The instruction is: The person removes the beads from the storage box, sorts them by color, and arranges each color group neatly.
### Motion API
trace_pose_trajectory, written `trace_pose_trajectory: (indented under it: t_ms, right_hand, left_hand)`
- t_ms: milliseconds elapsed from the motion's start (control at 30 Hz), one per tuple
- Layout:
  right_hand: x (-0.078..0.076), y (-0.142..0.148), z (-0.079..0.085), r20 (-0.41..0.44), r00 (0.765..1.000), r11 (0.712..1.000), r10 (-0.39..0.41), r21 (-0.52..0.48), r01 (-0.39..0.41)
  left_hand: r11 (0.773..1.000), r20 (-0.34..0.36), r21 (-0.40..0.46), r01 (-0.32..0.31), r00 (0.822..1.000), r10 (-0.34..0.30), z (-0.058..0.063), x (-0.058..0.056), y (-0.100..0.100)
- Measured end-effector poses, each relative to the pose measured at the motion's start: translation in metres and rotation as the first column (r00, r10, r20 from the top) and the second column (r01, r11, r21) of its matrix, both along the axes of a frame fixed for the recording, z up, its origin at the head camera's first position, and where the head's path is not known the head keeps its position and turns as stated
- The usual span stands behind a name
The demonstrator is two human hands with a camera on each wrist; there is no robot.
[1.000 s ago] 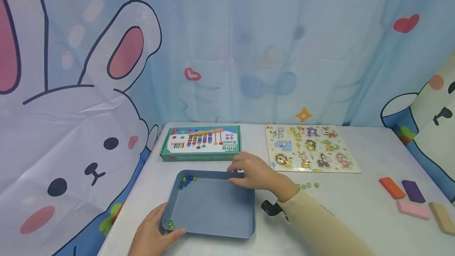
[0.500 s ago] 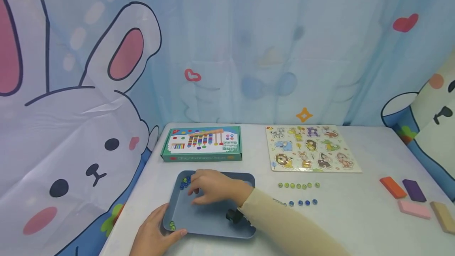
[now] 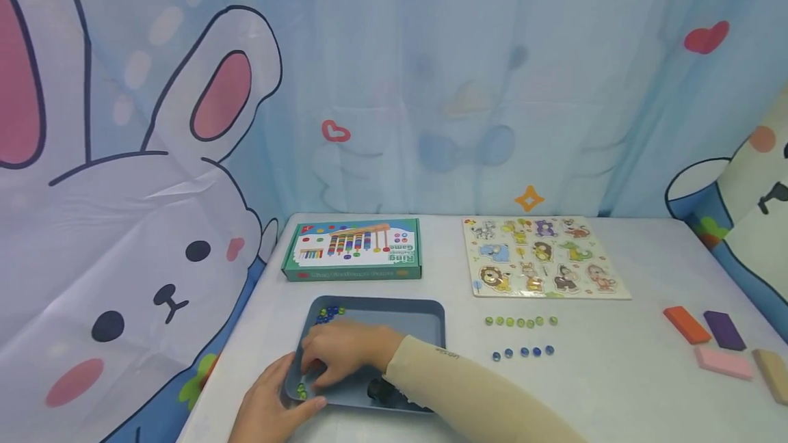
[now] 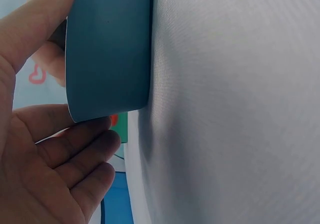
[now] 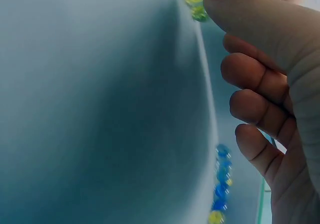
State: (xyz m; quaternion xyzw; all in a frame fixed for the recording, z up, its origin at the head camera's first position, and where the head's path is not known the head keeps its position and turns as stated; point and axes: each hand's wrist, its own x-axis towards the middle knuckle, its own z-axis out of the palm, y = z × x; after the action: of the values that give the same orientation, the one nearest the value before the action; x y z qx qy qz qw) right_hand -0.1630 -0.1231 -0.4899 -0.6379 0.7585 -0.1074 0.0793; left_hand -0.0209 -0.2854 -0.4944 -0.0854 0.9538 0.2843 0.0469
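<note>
My left hand [image 3: 266,400] grips the near left corner of a blue-grey tray [image 3: 394,305], thumb along the near rim and fingers outside the left wall. In the left wrist view, the tray's wall [image 4: 107,53] lies between the thumb and the loosely bent fingers. My right hand [image 3: 345,353] is over the tray's left part, fingers curved downward. A few yellow-green marbles [image 3: 301,391] sit in the near left corner; in the right wrist view, the thumb tip is right beside these marbles [image 5: 196,3]. Blue and yellow-green marbles [image 3: 330,313] cluster in the far left corner, partly hidden by the hand.
Right of the tray, a row of yellow-green marbles [image 3: 520,323] lies behind a row of blue marbles [image 3: 524,352]. A green game box [image 3: 353,251] and an animal puzzle board [image 3: 544,258] stand behind. Coloured blocks [image 3: 725,361] lie far right.
My right hand has moved left from the tray's far right side, then toward the near left corner, uncovering the marble rows on the table. The left hand stays at the tray's corner.
</note>
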Motion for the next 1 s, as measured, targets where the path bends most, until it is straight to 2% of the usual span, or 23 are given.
trace_pose_trajectory:
  t_ms: [200, 367, 733, 1000]
  right_hand:
    - [0.004, -0.009, -0.009, 0.005, 0.999, 0.999, 0.041, 0.014, -0.041]
    - [0.007, -0.013, -0.008, 0.021, 0.998, 0.998, 0.063, 0.009, -0.063]
    - [0.011, -0.01, -0.006, 0.061, 0.997, 0.999, 0.047, 0.009, -0.048]
    - [0.013, -0.006, -0.004, 0.046, 0.998, 1.0, 0.03, -0.002, -0.03]
  left_hand:
    - [1.0, -0.011, -0.001, 0.01, 1.0, -0.01, 0.001, 0.0, 0.002]
    - [1.0, -0.018, -0.002, 0.018, 1.0, -0.018, 0.001, 0.0, 0.001]
    - [1.0, -0.026, 0.019, -0.004, 1.0, 0.004, 0.0, 0.002, 0.0]
    - [1.0, -0.024, 0.017, 0.003, 1.0, -0.003, -0.001, 0.002, 0.0]
